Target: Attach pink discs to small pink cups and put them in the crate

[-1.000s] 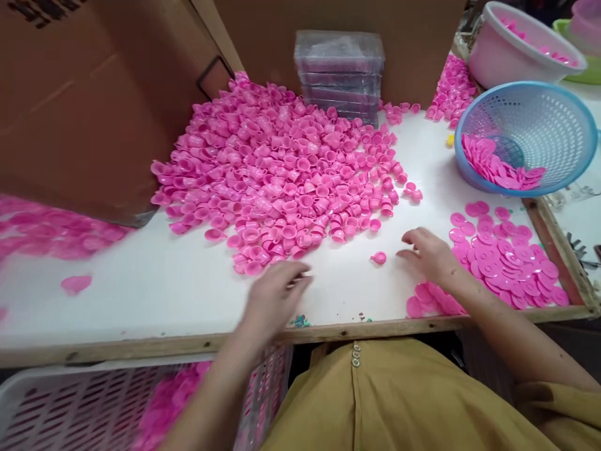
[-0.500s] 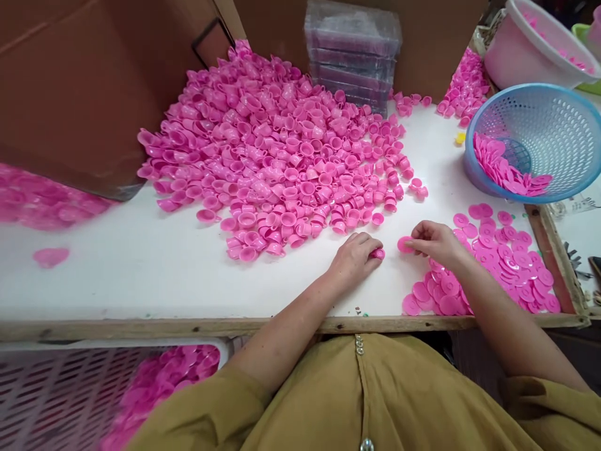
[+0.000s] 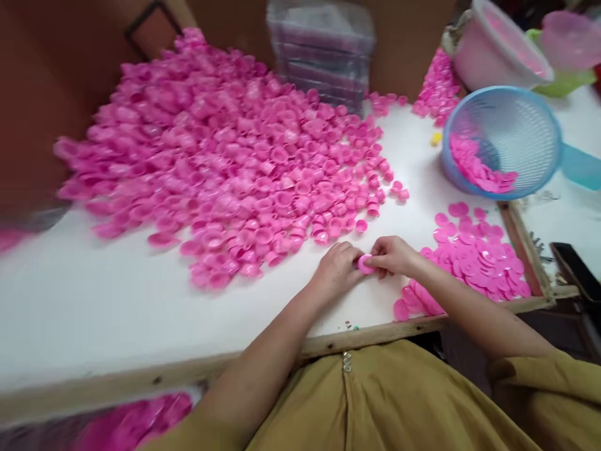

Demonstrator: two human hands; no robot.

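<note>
At the far left, the white tabletop [image 3: 84, 307] spreads as a wide band between the pink cup pile [image 3: 253, 169] and the wooden front edge [image 3: 370, 336], the broadest room beside you. The band narrows toward the centre, where your left hand [image 3: 335, 270] lies just in front of the pile's near margin, fingers curled inward; whatever they may grip is hidden, so their hold cannot be told. At their tips sits a single pink disc [image 3: 365, 264], between your two hands; your right hand [image 3: 395, 255] pinches its right side between thumb and fingers. Farther right, the pink disc pile [image 3: 479, 257] spreads beside your forearm, bounded by the wooden side strip [image 3: 524, 254], with the blue basket [image 3: 526, 134] behind. Half a second earlier, a gap separates your hands and a small pink cup shows at your left fingertips; now the disc meets that hand and the cup is out of sight.
</note>
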